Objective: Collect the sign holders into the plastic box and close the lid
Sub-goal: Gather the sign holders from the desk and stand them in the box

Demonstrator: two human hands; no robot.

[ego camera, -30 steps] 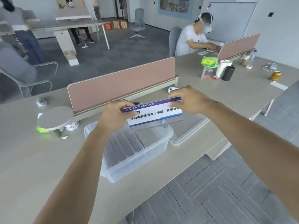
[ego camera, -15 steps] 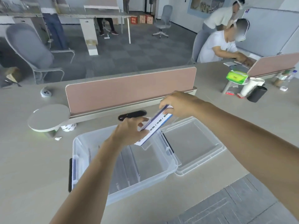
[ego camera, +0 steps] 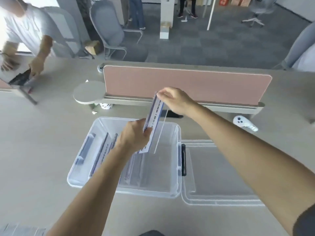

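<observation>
A clear acrylic sign holder (ego camera: 154,121) with a blue and white printed card hangs on edge over the clear plastic box (ego camera: 172,191). My left hand (ego camera: 134,136) grips its near end, and my right hand (ego camera: 173,100) pinches its far top corner. Its lower end dips inside the box's open top. Several other sign holders (ego camera: 104,154) stand on edge in the left half of the box. The right half of the box is bare. The clear lid (ego camera: 219,172) lies flat on the desk right of the box.
A pink desk divider (ego camera: 187,84) runs behind the box, with a round grey shelf (ego camera: 88,91) at its left end. A white controller (ego camera: 243,123) lies at the right. Another person (ego camera: 25,34) leans over the desk at far left. Grey chairs stand beyond.
The sign holder has turned from flat-on to edge-on and dropped lower into the box. My view has swung left and downward, so the box and lid sit more central.
</observation>
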